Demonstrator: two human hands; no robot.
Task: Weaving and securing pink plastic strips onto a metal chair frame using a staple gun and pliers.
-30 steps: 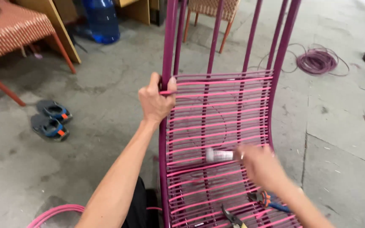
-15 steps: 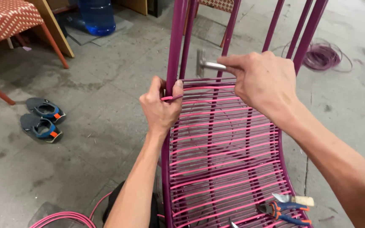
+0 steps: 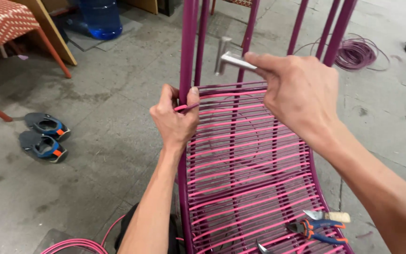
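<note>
- Two bare hands worked at a magenta metal chair frame (image 3: 187,42) strung with smooth pink cord (image 3: 240,155).
- The left hand (image 3: 175,120) pinched the cord end against the frame's left tube, fingers curled tight.
- At two o'clock from it, the right hand (image 3: 301,94) gripped a small steel hammer (image 3: 226,59), its handle mostly hidden in the fist.
- Pliers (image 3: 313,228) and a wood-handled knife (image 3: 327,216) lay on the weave at five o'clock.
- A blue water jug (image 3: 100,19) at eleven o'clock was cut off at the top.
</note>
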